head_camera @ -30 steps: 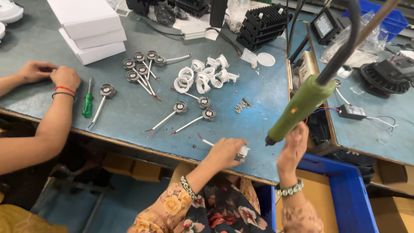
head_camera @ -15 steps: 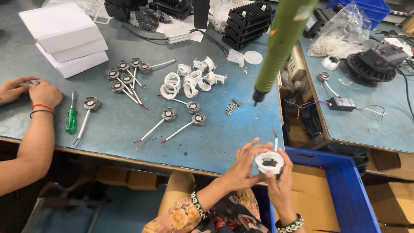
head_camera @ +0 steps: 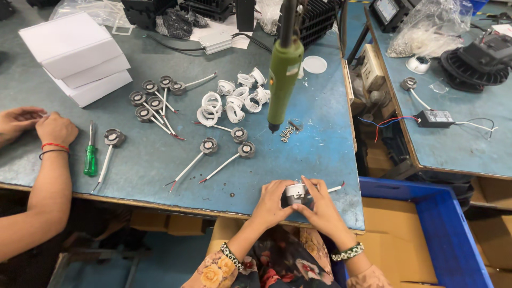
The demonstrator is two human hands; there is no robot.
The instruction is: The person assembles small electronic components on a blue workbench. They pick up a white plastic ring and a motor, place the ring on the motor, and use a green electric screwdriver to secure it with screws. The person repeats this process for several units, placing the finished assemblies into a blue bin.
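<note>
My left hand (head_camera: 273,202) and my right hand (head_camera: 320,205) meet at the near edge of the blue-grey table (head_camera: 320,154). Together they hold a small round lamp part (head_camera: 295,192) with a white wire (head_camera: 335,188) trailing to the right. A green electric screwdriver (head_camera: 284,82) hangs tip-down over the table, above and beyond my hands. A few screws (head_camera: 287,132) lie under its tip. Two wired lamp parts (head_camera: 239,152) lie just left of my hands.
White rings (head_camera: 232,101) and more wired lamp parts (head_camera: 154,101) lie mid-table. White boxes (head_camera: 80,53) stack at far left. Another person's hands (head_camera: 37,125) work at the left near a green-handled screwdriver (head_camera: 90,154). A blue crate (head_camera: 442,229) stands at the right.
My right hand let go of the hanging screwdriver, which swung up over the table. Both hands came together on the lamp part at the table's near edge.
</note>
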